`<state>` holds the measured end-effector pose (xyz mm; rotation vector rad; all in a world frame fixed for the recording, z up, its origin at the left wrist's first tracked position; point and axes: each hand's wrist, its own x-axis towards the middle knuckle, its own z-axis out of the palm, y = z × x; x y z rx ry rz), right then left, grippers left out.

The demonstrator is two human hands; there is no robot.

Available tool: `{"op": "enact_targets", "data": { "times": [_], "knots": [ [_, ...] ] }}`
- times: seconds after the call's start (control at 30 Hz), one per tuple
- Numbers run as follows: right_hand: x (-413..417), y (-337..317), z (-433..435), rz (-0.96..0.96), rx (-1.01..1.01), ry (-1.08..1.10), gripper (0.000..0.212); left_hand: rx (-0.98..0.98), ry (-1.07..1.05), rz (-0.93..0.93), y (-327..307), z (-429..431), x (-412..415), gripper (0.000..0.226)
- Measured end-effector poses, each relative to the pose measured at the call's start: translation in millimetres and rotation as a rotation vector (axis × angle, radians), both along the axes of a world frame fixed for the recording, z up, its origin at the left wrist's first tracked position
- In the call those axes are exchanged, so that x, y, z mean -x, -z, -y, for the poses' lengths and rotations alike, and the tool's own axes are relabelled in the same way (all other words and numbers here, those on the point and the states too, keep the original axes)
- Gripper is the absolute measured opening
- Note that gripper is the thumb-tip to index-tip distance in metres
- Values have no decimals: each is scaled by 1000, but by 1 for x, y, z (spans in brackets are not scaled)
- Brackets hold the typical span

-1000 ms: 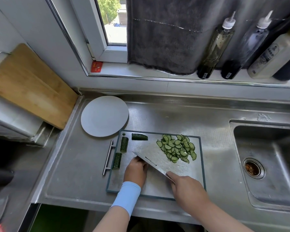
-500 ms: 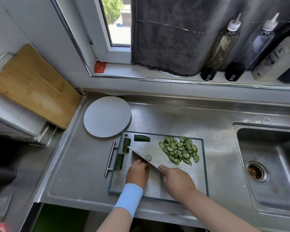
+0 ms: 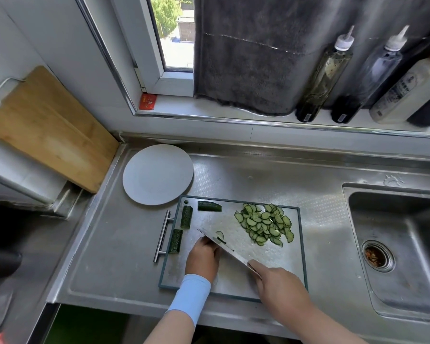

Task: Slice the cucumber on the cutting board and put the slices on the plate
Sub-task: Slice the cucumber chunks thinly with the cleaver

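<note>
- One wooden board (image 3: 47, 130) leans against the wall at the far left and plays no part.
- One plate (image 3: 157, 175) sits just beyond the far left corner of the cutting board (image 3: 293, 259). No slice is on it, so the transfer has not begun.
- Three uncut chunks wait along the board's left and far-left edges: one nearest (image 3: 176, 241), one beyond it (image 3: 186, 217) and one lying crosswise at the far edge (image 3: 209, 206).
- The left hand (image 3: 204, 256) curls its fingers down over a fourth cucumber piece (image 3: 221, 240). Only a green sliver shows beside the blade, so it is probably a short stub.
- One knife (image 3: 225, 245) lies slanted across the board with its flat against the left knuckles, and one loose slice (image 3: 219, 235) sits just right of it.
- One pile of slices (image 3: 265, 225) sits at the far right of the board, overlapping too much to count one by one.
- The right hand (image 3: 281, 284) wraps the knife handle, forefinger laid along the spine.
- One sink (image 3: 395, 244) lies right of the board.
- I judge the cutting roughly half done: three chunks and the stub remain, then all the plating.
</note>
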<state>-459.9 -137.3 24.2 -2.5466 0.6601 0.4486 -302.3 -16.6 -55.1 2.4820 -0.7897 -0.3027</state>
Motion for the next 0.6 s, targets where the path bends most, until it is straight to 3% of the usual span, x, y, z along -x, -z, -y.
{"op": "enact_targets", "data": {
  "times": [0.6],
  "knots": [
    [-40,21,1,-14,-46,0,21,44,0,-28,7,-1,-1,19]
  ]
}}
